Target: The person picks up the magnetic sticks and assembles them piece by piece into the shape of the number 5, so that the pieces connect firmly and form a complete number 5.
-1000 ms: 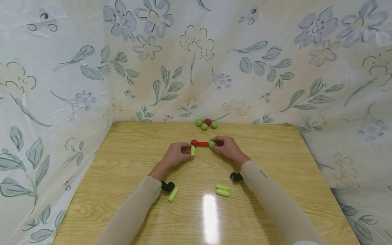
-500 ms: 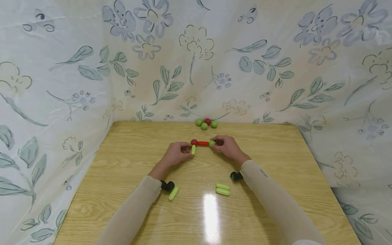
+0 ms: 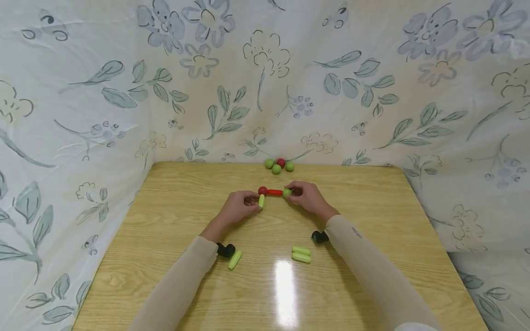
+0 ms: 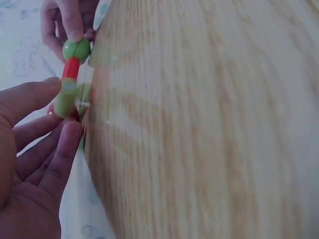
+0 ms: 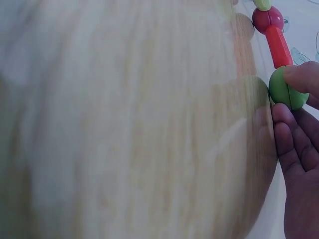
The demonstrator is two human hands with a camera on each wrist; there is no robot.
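In the head view, a red rod (image 3: 274, 192) joins a red ball (image 3: 262, 190) on its left to a green ball (image 3: 287, 193) on its right. My left hand (image 3: 239, 205) pinches a yellow-green rod (image 3: 262, 202) between thumb and fingers, its far end right at the red ball. The left wrist view shows this yellow-green rod (image 4: 65, 99) end-on, partly covering the red ball. With thumb and fingers, my right hand (image 3: 307, 197) holds the green ball (image 5: 287, 88), close over the wooden table.
Several green and red balls (image 3: 276, 169) cluster at the table's (image 3: 186, 184) back edge. Two yellow-green rods (image 3: 301, 254) lie side by side nearer the front, and another rod (image 3: 234, 260) lies by the left forearm. Black wrist-worn pieces (image 3: 226, 250) sit at both cuffs. Floral cloth (image 3: 265, 92) surrounds the table.
The yellow-green rod in my left hand has tilted slightly, its far end toward the right. Both hands keep their grips and have hardly moved; the head view has shifted a little.
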